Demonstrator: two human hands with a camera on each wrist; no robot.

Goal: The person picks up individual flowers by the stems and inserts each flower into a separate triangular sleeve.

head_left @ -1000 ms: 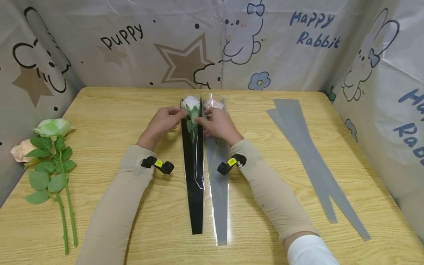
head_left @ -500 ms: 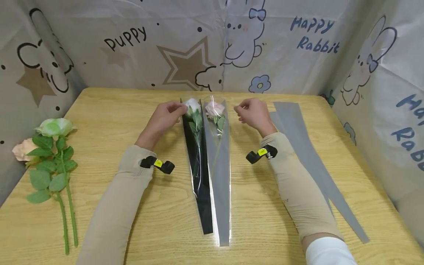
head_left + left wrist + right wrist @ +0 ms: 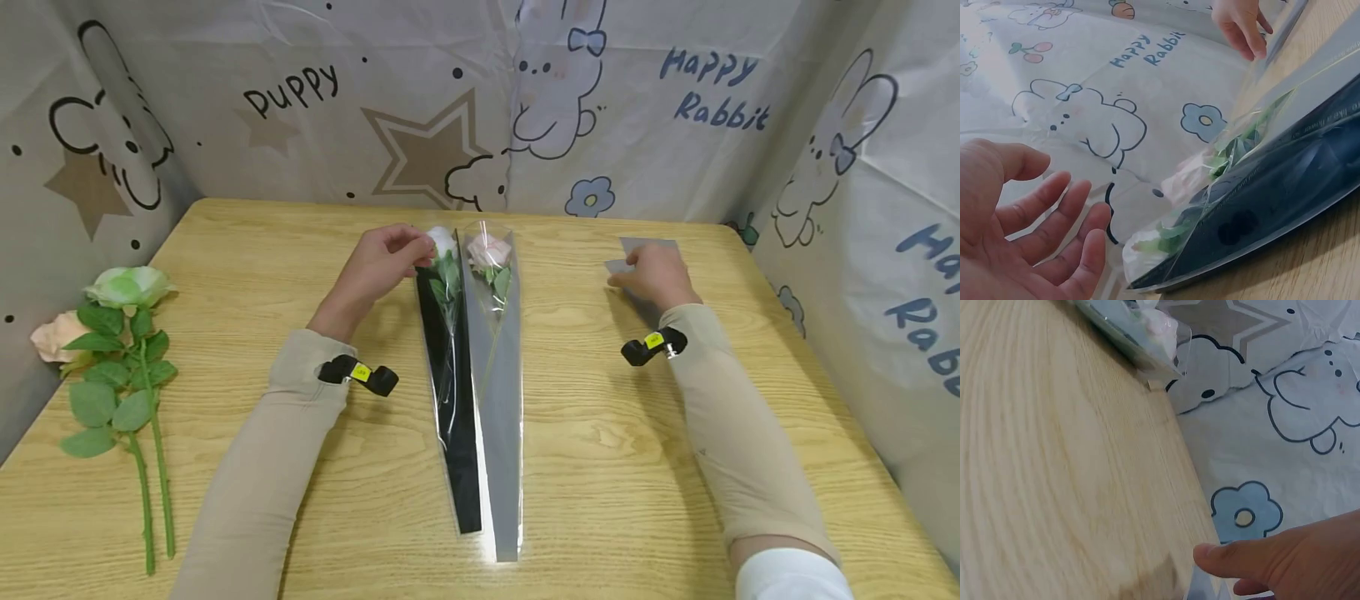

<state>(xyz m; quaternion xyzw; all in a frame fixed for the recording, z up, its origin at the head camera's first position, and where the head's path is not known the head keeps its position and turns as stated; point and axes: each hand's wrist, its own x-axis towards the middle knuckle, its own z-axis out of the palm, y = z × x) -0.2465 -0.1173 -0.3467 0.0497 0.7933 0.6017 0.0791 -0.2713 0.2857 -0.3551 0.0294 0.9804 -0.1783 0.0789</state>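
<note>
My left hand hovers at the top of a black flower sleeve, its fingers loosely curved. In the left wrist view nothing lies between those fingers, and the white rose is just beyond their tips. Beside the black sleeve lies a grey, clear-fronted sleeve with a pale pink rose inside. Over at the right, my right hand reaches down onto flat grey sleeves; its thumb is straight in the right wrist view. My forearm hides most of these sleeves.
At the table's left side lie a green-white rose and a peach rose, both with long leafy stems. A printed cloth hangs behind the wooden table and along its sides.
My right hand has left the filled sleeves and moved right to the flat grey ones. The black sleeve's lower end has swung right, closer to the grey sleeve. My left hand stays near the white rose.
</note>
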